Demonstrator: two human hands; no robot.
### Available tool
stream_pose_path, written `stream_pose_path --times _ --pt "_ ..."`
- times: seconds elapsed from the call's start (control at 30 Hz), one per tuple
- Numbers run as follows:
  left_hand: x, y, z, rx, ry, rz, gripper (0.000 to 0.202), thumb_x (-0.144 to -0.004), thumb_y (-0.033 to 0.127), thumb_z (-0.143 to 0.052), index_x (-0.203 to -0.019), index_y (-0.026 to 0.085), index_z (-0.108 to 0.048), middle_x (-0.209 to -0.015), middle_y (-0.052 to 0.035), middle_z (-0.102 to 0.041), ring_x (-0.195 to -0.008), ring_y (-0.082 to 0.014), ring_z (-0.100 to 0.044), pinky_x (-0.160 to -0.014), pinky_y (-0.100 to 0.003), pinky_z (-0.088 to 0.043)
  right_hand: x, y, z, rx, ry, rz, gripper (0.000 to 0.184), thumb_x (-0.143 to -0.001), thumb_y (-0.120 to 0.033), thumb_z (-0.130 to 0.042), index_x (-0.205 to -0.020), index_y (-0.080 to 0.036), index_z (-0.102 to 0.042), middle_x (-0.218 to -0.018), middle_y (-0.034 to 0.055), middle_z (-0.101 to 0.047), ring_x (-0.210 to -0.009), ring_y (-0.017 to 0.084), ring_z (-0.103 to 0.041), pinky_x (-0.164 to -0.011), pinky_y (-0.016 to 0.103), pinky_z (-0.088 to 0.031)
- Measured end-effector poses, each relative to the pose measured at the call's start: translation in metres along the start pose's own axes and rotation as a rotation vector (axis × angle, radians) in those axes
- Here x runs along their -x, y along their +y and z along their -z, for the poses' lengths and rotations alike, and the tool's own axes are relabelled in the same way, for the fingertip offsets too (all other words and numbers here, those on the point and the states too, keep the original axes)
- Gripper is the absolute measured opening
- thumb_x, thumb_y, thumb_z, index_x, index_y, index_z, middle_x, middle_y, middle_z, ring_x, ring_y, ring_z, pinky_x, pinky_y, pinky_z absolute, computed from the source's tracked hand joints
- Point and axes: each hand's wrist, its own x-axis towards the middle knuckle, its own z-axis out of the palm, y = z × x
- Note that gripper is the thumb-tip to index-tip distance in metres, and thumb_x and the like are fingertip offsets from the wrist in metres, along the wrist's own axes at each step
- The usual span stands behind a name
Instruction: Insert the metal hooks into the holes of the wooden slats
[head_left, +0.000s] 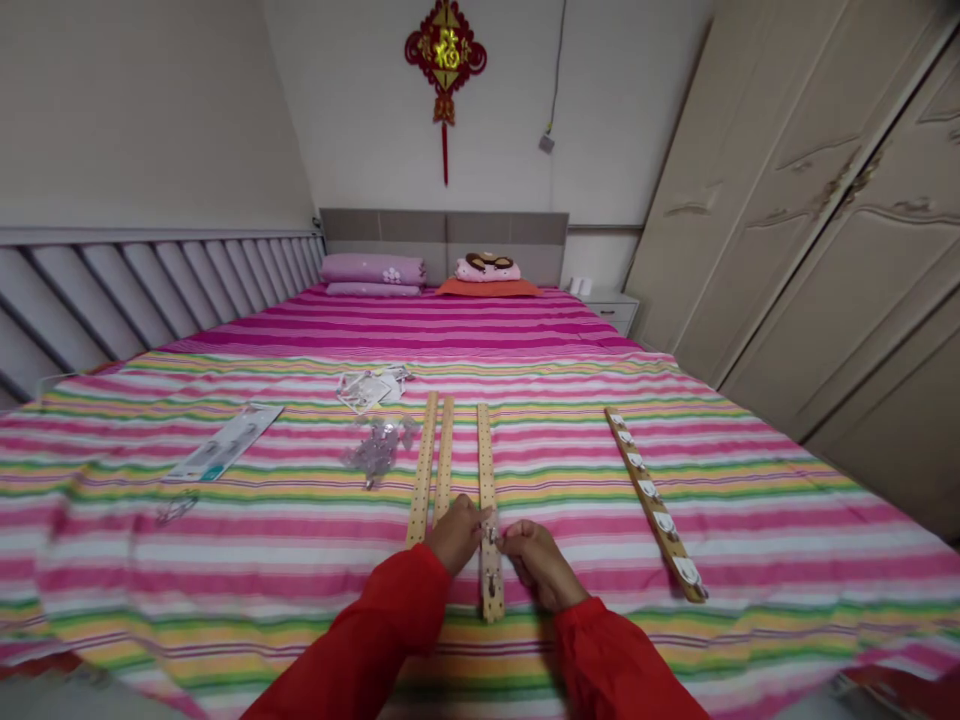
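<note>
A pale wooden strip [487, 465] with rows of small holes lies lengthwise on the striped cloth before me. Near its close end, my left hand [454, 537] and my right hand [541, 562] pinch a small clear hook [491, 534] from either side, against the strip. A second clear hook [492, 582] sits on the strip just below it. My left wrist also rests beside two more perforated strips [424, 465], whose near ends it partly covers. Both sleeves are red.
A brown strip [651, 490] bearing several white-backed hooks lies at right. Toward the left are a pile of clear hooks [377, 447], white packaging [367, 388], a long packet [226, 440] and a thin wire-like item [178, 508]. Pillows [373, 270] lie at the bed's head.
</note>
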Motion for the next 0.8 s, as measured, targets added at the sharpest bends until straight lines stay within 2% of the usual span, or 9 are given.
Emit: stream_pose_path --times 0.1,0.2,0.33,0.37,0.43,0.53,0.63,0.8 --pt "0.006 -0.005 0.010 0.082 0.152 -0.003 0.023 -0.073 0.013 -0.051 -0.089 0.017 -0.067 -0.085 -0.0046 -0.053 -0.079 -0.0163 -0.053 -0.076 -0.029 -0.045 0.003 -0.002 0.004 0.012 -0.078 -0.009 0.015 -0.051 -0.019 -0.058 -0.051 -0.021 -0.043 -0.029 -0.0126 -0.032 -0.027 0.003 -0.017 -0.031 0.019 -0.007" --pt "0.018 -0.025 0.032 0.208 0.447 0.062 0.025 -0.077 0.024 -0.049 -0.096 0.017 -0.065 -0.090 -0.0059 -0.058 -0.084 -0.0169 -0.056 -0.078 -0.030 -0.047 0.002 0.001 0.008 -0.009 -0.137 0.007 0.011 -0.053 -0.020 -0.055 -0.052 -0.021 -0.044 -0.031 -0.0125 -0.031 -0.027 0.003 -0.016 -0.031 0.018 -0.007" --pt "0.037 -0.069 0.065 0.230 0.877 0.358 0.032 -0.071 0.041 -0.055 -0.087 0.015 -0.062 -0.084 -0.0066 -0.061 -0.076 -0.0190 -0.058 -0.070 -0.032 -0.049 0.000 0.006 0.009 -0.019 -0.110 0.025 0.009 -0.056 -0.022 -0.053 -0.054 -0.021 -0.045 -0.032 -0.0124 -0.031 -0.028 0.003 -0.015 -0.031 0.018 -0.007" --pt "0.040 -0.080 0.071 0.199 0.924 0.438 0.034 -0.067 0.044 -0.057 -0.084 0.014 -0.061 -0.081 -0.0066 -0.061 -0.074 -0.0194 -0.058 -0.070 -0.033 -0.049 -0.001 0.007 0.009 -0.020 -0.097 0.035 0.009 -0.056 -0.023 -0.053 -0.054 -0.021 -0.045 -0.032 -0.0124 -0.031 -0.028 0.003 -0.015 -0.031 0.018 -0.007" --pt "0.044 -0.098 0.079 0.173 0.930 0.556 0.043 -0.061 0.049 -0.062 -0.084 0.013 -0.059 -0.079 -0.0070 -0.061 -0.070 -0.0195 -0.058 -0.068 -0.033 -0.048 0.000 0.008 0.008 -0.019 -0.079 0.062 0.010 -0.058 -0.025 -0.054 -0.055 -0.020 -0.046 -0.032 -0.0124 -0.031 -0.028 0.003 -0.016 -0.031 0.018 -0.008" --pt "0.042 -0.111 0.084 0.152 0.831 0.638 0.041 -0.058 0.052 -0.061 -0.075 0.015 -0.059 -0.077 -0.0076 -0.064 -0.066 -0.0194 -0.059 -0.065 -0.031 -0.047 0.002 0.006 0.006 -0.020 -0.066 0.061 0.012 -0.057 -0.027 -0.055 -0.056 -0.020 -0.046 -0.032 -0.0123 -0.031 -0.028 0.003 -0.016 -0.031 0.018 -0.007" --pt "0.041 -0.111 0.086 0.077 0.752 0.634 0.030 -0.064 0.047 -0.056 -0.062 0.018 -0.058 -0.068 -0.0066 -0.065 -0.066 -0.0207 -0.060 -0.065 -0.031 -0.044 0.005 0.004 0.004 -0.038 -0.065 0.042 0.013 -0.057 -0.029 -0.057 -0.057 -0.020 -0.047 -0.032 -0.0124 -0.032 -0.028 0.003 -0.016 -0.032 0.018 -0.007" --pt "0.050 -0.107 0.092 0.010 0.726 0.626 0.021 -0.064 0.038 -0.053 -0.055 0.019 -0.057 -0.060 -0.0056 -0.065 -0.063 -0.0211 -0.060 -0.063 -0.029 -0.043 0.006 0.001 0.004 -0.048 -0.063 0.025 0.015 -0.056 -0.030 -0.060 -0.062 -0.019 -0.052 -0.032 -0.0128 -0.033 -0.027 0.002 -0.016 -0.032 0.018 -0.007"
